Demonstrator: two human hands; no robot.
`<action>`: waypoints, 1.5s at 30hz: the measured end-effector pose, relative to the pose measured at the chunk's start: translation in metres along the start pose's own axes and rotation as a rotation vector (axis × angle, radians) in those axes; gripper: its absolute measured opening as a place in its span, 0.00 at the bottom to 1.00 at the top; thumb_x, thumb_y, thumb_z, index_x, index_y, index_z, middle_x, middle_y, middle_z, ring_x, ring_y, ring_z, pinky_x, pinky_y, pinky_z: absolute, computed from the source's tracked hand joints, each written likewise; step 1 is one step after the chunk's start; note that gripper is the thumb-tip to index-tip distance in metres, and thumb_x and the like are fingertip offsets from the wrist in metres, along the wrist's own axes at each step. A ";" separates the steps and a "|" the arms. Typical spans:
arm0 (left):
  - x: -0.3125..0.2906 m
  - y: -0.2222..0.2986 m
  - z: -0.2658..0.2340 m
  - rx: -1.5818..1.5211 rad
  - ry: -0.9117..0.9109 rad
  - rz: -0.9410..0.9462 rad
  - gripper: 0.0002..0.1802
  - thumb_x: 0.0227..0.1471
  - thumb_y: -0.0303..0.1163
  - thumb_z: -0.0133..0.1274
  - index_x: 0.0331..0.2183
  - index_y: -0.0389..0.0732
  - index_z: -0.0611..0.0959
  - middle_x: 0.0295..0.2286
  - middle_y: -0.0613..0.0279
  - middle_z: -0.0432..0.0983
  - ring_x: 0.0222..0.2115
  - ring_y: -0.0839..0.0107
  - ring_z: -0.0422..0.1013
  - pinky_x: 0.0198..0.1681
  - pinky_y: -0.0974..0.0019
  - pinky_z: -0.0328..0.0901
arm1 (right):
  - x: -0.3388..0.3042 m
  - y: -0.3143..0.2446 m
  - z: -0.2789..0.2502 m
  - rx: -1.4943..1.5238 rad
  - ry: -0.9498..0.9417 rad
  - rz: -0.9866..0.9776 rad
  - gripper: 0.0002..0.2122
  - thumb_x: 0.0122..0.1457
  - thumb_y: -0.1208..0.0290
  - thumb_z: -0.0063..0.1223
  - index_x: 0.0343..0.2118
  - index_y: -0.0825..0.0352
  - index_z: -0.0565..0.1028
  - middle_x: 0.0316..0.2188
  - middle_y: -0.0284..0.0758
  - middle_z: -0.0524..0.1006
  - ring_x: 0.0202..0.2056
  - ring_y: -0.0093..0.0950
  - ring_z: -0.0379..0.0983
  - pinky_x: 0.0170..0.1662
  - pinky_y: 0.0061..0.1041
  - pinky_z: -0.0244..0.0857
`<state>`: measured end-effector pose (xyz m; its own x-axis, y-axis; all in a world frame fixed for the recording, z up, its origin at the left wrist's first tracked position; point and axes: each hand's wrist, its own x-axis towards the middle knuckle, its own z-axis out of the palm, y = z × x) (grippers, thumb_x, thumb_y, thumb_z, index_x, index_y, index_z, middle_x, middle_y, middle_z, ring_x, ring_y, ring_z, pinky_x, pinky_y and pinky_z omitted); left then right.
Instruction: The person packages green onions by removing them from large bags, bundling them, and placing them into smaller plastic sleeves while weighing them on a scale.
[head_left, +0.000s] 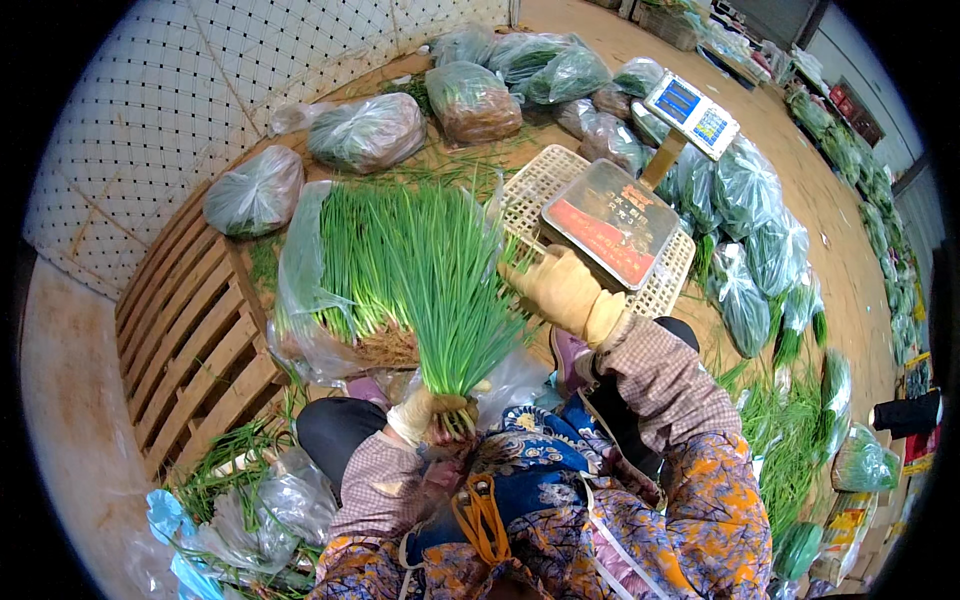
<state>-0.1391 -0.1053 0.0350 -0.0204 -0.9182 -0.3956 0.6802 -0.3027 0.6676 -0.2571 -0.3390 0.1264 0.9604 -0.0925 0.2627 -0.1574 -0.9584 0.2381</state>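
My left hand (425,412), in a pale glove, is closed round the root end of a bunch of green onions (445,290). The bunch stands up and fans out away from me. My right hand (568,292), gloved too, is at the right edge of the leaves, its curled fingertips on a few green strands. Behind the bunch, more green onions (355,270) lie with their brown roots toward me in an opened clear plastic bag (300,275). Just beyond my right hand is a digital scale's metal platform (612,222), set on an upturned-looking pale plastic crate (530,190).
The scale's display (692,115) rises on a post at the platform's far right. Filled clear bags (470,100) arc round the back and right. A wooden pallet (190,350) lies at left. Loose green stalks (780,440) cover floor at right; crumpled plastic (290,500) is at lower left.
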 end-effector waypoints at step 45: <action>-0.008 -0.011 -0.028 -0.270 -0.346 -0.056 0.32 0.38 0.24 0.56 0.46 0.28 0.63 0.40 0.42 0.67 0.23 0.59 0.73 0.20 0.63 0.71 | -0.029 0.041 0.010 0.668 -0.451 0.495 0.24 0.47 0.64 0.50 0.49 0.63 0.63 0.33 0.47 0.73 0.37 0.41 0.70 0.39 0.33 0.63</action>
<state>-0.1261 -0.0875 0.0130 -0.2751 -0.9477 -0.1616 0.8371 -0.3188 0.4446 -0.2889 -0.3784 0.1195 0.8400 -0.4919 -0.2291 -0.5409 -0.7257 -0.4251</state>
